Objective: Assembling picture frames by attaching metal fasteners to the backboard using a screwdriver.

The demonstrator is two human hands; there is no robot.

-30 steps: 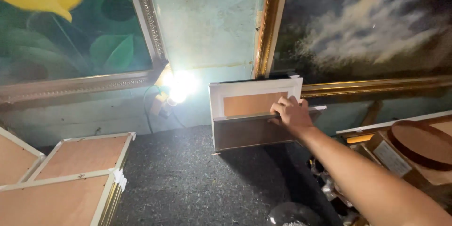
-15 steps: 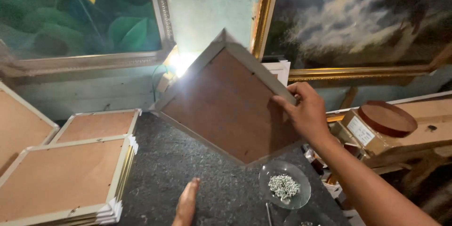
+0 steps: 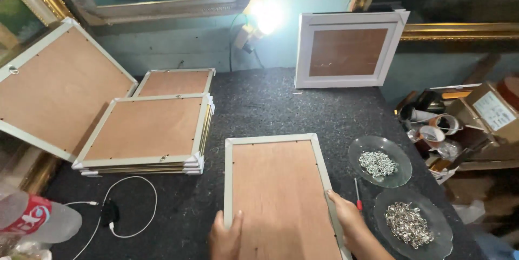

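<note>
I count one frame (image 3: 281, 198) face-down, near centre of tabletop (image 3: 270, 103); two glass dishes (image 3: 380, 161) right. Left hand (image 3: 226, 237), right hand (image 3: 346, 216): fingers clamped on frame's side edges.

**Frame and hands run off the bottom edge**

The picture frame (image 3: 281, 195) lying back-up near the worktop's front edge is cut off below, as are the left hand (image 3: 226, 238) and right hand (image 3: 346, 219) gripping its sides. A plastic bottle (image 3: 38, 219) is clipped at the left. The lamp (image 3: 265, 16) glares, washing out its shape.
</note>
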